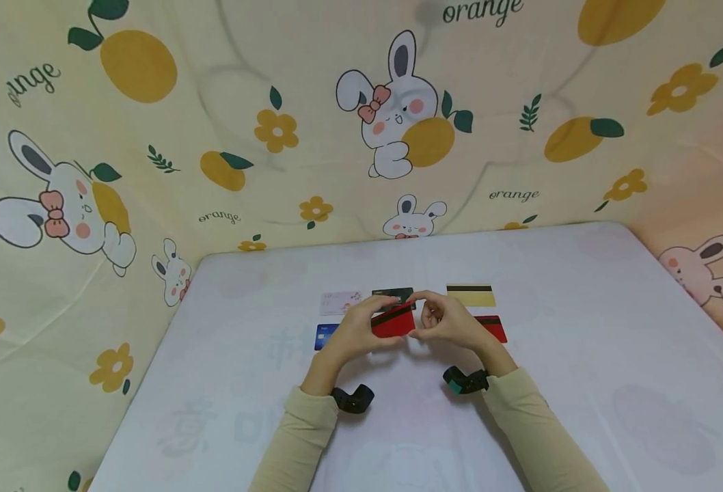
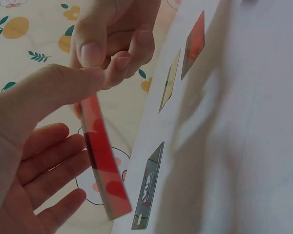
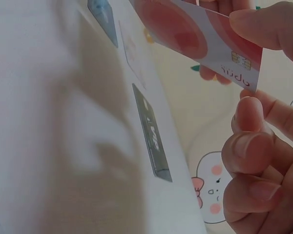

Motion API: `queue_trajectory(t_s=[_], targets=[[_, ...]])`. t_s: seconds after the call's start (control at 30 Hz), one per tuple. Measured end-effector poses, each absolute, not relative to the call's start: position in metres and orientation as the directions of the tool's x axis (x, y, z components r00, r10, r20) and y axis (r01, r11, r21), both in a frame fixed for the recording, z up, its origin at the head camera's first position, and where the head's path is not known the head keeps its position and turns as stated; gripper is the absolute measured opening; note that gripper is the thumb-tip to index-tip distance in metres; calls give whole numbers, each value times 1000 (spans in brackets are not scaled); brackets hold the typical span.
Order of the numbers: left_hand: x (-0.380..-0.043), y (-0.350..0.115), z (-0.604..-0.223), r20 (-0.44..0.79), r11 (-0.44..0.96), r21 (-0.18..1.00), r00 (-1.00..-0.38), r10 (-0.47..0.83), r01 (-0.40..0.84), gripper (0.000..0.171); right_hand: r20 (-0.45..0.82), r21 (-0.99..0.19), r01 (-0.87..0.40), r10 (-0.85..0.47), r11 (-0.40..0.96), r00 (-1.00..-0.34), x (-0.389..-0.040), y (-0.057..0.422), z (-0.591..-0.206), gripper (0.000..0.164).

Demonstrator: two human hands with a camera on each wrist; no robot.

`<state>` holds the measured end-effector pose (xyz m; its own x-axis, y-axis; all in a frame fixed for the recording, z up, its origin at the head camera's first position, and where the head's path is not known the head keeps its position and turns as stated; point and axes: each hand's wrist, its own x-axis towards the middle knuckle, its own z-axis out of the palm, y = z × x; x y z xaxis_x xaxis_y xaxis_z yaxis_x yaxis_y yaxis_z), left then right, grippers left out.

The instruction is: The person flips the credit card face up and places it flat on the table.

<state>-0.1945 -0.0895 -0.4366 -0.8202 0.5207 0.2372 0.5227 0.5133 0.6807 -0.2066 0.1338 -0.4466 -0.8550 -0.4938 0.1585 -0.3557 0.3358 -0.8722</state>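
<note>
A red bank card (image 1: 393, 326) with a black stripe is held up above the table between both hands. My left hand (image 1: 357, 329) grips it from the left, fingers along its upper edge and thumb below. From the right, my right hand (image 1: 454, 321) pinches the corners of its short edge between thumb and index finger, its other fingers curled in. In the right wrist view the card's other face (image 3: 185, 34) is white and red with a chip. Behind it on the table lies a black VIP card (image 3: 154, 134), partly hidden in the head view.
On the white table (image 1: 583, 307) lie a pale pink card (image 1: 339, 303), a blue card (image 1: 324, 336) partly under the left hand, a gold striped card (image 1: 471, 296) and another red card (image 1: 493, 328). A patterned cloth (image 1: 312, 82) hangs behind.
</note>
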Motion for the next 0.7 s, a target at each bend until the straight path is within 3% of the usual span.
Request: queue_trajectory(t_s=[0.7], targets=[[-192, -87, -435, 213, 538, 674, -830, 515, 506, 59, 115, -869, -329, -495, 371, -861, -204, 128, -446, 51]])
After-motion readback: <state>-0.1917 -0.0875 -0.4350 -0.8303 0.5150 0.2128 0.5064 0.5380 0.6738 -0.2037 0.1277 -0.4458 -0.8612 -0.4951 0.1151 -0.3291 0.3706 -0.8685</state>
